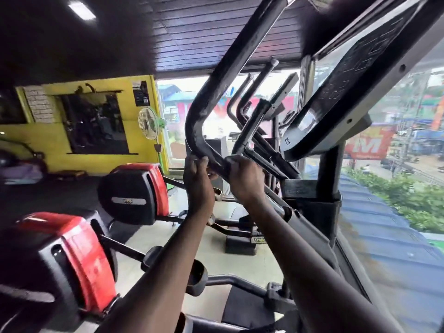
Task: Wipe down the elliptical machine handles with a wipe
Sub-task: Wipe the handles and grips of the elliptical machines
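Observation:
A black, scuffed elliptical handle [230,63] rises from the middle of the view to the top, bending at its lower end. My left hand [197,181] grips the handle just below the bend. My right hand [245,177] is curled round the same bar a little lower and to the right, with a dark wipe [229,162] showing between its fingers and the bar. Both forearms reach up from the bottom of the view.
The machine's console [346,92] tilts at the upper right on a black post [329,174]. More handles of other machines [252,106] stand behind. Red and black machine housings [134,191] sit at left. A window lies to the right, a yellow wall with a fan [149,122] at left.

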Demonstrator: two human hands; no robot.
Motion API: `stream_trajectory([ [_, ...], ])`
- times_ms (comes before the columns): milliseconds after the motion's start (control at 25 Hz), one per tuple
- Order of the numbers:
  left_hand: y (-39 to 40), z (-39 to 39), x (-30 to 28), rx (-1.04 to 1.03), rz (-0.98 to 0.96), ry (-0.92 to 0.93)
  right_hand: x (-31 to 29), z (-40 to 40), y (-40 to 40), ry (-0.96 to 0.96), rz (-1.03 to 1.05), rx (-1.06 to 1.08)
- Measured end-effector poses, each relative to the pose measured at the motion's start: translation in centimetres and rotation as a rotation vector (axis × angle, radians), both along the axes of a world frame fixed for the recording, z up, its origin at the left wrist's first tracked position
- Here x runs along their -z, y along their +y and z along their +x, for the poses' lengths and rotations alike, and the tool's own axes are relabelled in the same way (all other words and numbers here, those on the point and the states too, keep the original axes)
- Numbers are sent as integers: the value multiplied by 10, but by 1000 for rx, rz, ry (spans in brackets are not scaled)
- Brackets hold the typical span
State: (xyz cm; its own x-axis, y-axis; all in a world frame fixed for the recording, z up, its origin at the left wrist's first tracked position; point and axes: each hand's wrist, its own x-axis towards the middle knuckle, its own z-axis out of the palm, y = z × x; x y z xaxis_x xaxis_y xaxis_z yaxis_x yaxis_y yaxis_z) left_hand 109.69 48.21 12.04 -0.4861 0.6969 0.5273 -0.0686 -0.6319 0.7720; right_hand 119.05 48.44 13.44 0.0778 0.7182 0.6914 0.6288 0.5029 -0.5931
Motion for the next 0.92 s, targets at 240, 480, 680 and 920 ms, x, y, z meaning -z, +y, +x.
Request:
stream_trajectory([
  [240, 2, -14, -16, 11, 30, -94, 32, -4, -13, -259, 518, -192],
  [480, -2, -13, -27, -29, 28, -79, -17, -30, -12, 37, 167, -153],
  [680, -8, -16, -24, -10, 65, -20, 17, -1, -10, -130, 459, -188],
  [920, 6, -11, -23, 37, 99, -84, -4, -33, -10, -20, 474, -143],
])
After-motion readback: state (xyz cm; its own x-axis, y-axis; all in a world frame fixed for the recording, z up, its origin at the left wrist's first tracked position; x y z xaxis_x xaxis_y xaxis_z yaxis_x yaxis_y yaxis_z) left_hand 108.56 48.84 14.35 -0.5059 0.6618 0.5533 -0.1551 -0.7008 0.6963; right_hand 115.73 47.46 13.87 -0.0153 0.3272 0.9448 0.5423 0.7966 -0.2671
